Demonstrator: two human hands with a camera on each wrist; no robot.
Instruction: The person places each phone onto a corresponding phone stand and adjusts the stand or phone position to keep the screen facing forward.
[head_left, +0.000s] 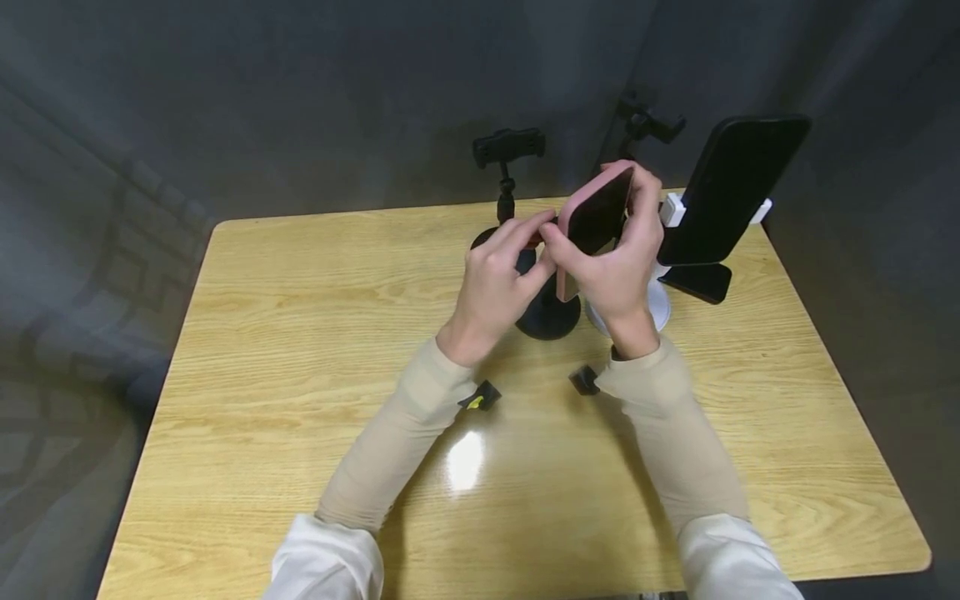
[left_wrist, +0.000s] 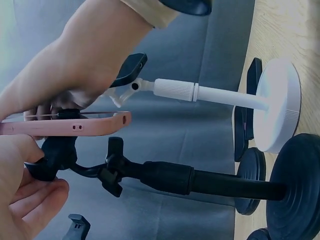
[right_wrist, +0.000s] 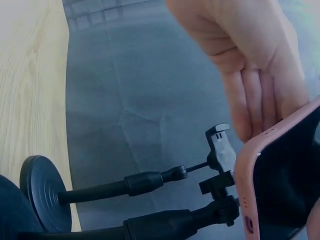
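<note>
A phone in a pink case is held at a tilt by my right hand, thumb on its near side and fingers around the far edge. My left hand is at the phone's left; in the left wrist view its thumb and fingers pinch the black clamp of a phone stand, against the phone's back. The stand's black neck runs down to a round base. In the right wrist view the left hand's fingers are partly hidden behind the phone. Whether the clamp grips the phone, I cannot tell.
A second black stand rises behind the left hand, and another black holder behind the right. At right, a white stand carries a large black phone. A dark flat base lies beside it. The wooden table meets dark curtains.
</note>
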